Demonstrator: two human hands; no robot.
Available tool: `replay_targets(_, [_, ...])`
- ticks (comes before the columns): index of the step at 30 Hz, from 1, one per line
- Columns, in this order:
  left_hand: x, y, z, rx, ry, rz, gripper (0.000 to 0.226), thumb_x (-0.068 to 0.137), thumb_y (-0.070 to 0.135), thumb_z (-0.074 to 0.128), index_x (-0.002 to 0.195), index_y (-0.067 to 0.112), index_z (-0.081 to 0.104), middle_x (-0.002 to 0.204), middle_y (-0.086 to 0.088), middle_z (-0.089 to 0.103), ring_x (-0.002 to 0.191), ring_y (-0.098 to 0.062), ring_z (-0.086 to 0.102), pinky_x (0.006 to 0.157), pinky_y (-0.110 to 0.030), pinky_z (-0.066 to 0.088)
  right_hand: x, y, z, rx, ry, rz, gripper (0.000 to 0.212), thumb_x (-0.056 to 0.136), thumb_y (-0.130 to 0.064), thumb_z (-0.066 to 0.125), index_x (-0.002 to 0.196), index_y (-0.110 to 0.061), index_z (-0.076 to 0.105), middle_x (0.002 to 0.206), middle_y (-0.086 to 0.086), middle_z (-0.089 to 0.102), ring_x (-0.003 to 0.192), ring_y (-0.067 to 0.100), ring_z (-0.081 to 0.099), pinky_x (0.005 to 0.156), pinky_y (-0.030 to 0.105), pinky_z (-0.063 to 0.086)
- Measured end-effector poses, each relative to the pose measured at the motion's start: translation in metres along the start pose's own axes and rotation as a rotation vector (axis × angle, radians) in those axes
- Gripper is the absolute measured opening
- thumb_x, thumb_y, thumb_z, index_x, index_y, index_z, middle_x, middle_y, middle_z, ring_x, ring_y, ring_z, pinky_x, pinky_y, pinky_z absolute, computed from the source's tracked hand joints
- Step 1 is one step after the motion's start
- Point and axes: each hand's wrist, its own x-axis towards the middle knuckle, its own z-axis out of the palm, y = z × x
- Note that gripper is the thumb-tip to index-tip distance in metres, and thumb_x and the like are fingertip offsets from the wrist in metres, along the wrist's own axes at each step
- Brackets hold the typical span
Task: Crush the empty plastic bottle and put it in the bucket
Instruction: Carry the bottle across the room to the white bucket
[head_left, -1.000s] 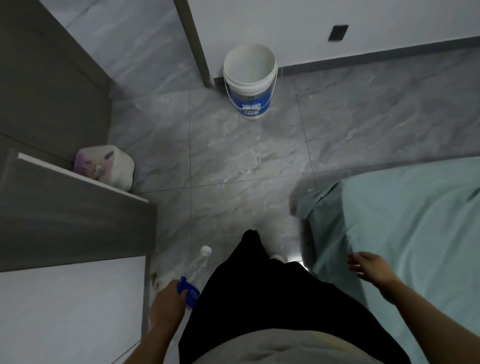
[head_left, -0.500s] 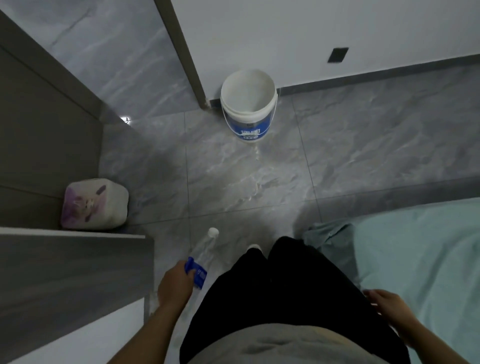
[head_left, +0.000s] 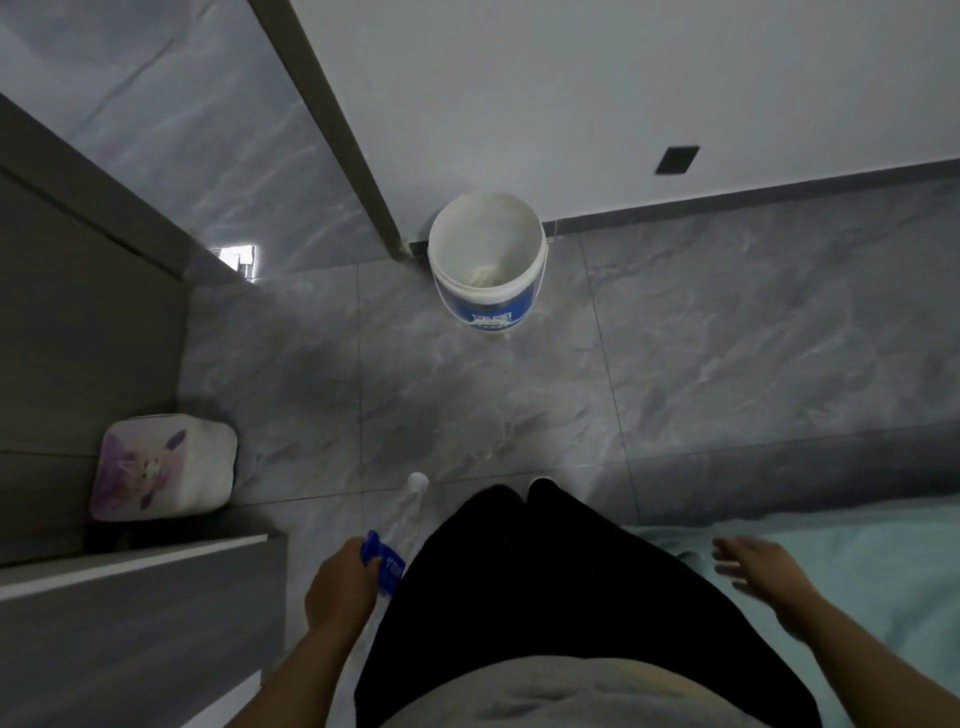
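Left hand (head_left: 340, 587) is wrapped round the lower body of the plastic bottle (head_left: 399, 538), fingers closed on it right at the blue label, down beside the left leg of the black trousers (head_left: 545, 597). The bottle's long axis runs up and away from those fingers, tilted slightly rightward, with the white cap (head_left: 417, 481) at the far end pointing out over the floor (head_left: 727, 338) toward the bucket. The clear neck section between label and cap looks full-shaped, though it is faint against the tiles and hard to judge.

Right hand (head_left: 748, 564) hangs free out to the other side, over the edge of the pale green bed sheet (head_left: 857, 561), fingers loosely spread and holding nothing; it is blurred.

Well ahead of the bottle's cap, the white bucket (head_left: 488, 306) with its blue band stands upright on the grey marbled tiles, mouth open, tucked against the wall (head_left: 571, 104) just beside the door frame (head_left: 337, 130). Something pale lies in its bottom; I can't tell what.

Off to the left of the gripping fingers, a tissue box cover (head_left: 163, 470) printed with a purple cartoon cat sits beside the grey cabinet (head_left: 130, 623). A dark socket plate (head_left: 676, 160) is on the wall, far right of the bucket.
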Motion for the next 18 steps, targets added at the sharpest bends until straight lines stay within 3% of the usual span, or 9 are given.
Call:
replay_targets(5, [0.011, 0.007, -0.013, -0.052, -0.066, -0.091, 0.015, 0.090, 0.017, 0.045, 0.092, 0.010, 0.057, 0.095, -0.017, 0.066, 0.084, -0.030, 0.060, 0.074, -0.036, 0.045, 0.034, -0.083, 0.004, -0.020, -0.023, -0.104, 0.031, 0.093, -0.012, 0.040, 0.111, 0.008, 0.057, 0.118, 0.028, 0.059, 0.094, 0.031, 0.056, 0.078, 0.039, 0.044])
replay_targets(9, [0.038, 0.019, -0.030, -0.067, -0.106, -0.132, 0.013, 0.090, 0.018, 0.045, 0.087, 0.012, 0.056, 0.094, -0.015, 0.066, 0.083, -0.029, 0.059, 0.074, -0.035, 0.045, 0.051, -0.124, 0.016, -0.083, -0.040, -0.092, 0.033, 0.094, -0.012, 0.038, 0.113, 0.009, 0.055, 0.117, 0.028, 0.059, 0.102, 0.037, 0.057, 0.086, 0.045, 0.043])
replay_targets(15, [0.103, 0.058, -0.071, -0.064, -0.075, -0.089, 0.012, 0.090, 0.020, 0.045, 0.083, 0.015, 0.053, 0.091, -0.013, 0.065, 0.081, -0.025, 0.057, 0.069, -0.031, 0.041, 0.065, -0.140, 0.029, -0.181, -0.047, -0.043, 0.025, 0.092, -0.001, 0.040, 0.101, 0.014, 0.058, 0.098, 0.024, 0.057, 0.069, 0.025, 0.052, 0.043, 0.011, 0.044])
replay_targets(16, [0.115, 0.065, -0.080, -0.057, -0.064, -0.060, 0.011, 0.090, 0.020, 0.046, 0.083, 0.016, 0.053, 0.092, -0.012, 0.066, 0.079, -0.024, 0.056, 0.069, -0.031, 0.041, 0.066, -0.142, 0.030, -0.180, -0.042, -0.043, 0.025, 0.092, 0.001, 0.040, 0.101, 0.016, 0.058, 0.099, 0.027, 0.058, 0.071, 0.027, 0.052, 0.046, 0.011, 0.045])
replay_targets(18, [0.142, 0.082, -0.097, -0.052, -0.044, -0.012, 0.009, 0.089, 0.020, 0.047, 0.084, 0.016, 0.054, 0.092, -0.013, 0.067, 0.080, -0.026, 0.058, 0.072, -0.034, 0.044, 0.066, -0.149, 0.031, -0.201, -0.052, -0.026, 0.025, 0.091, 0.002, 0.041, 0.097, 0.018, 0.059, 0.099, 0.031, 0.058, 0.081, 0.030, 0.051, 0.062, 0.029, 0.046])
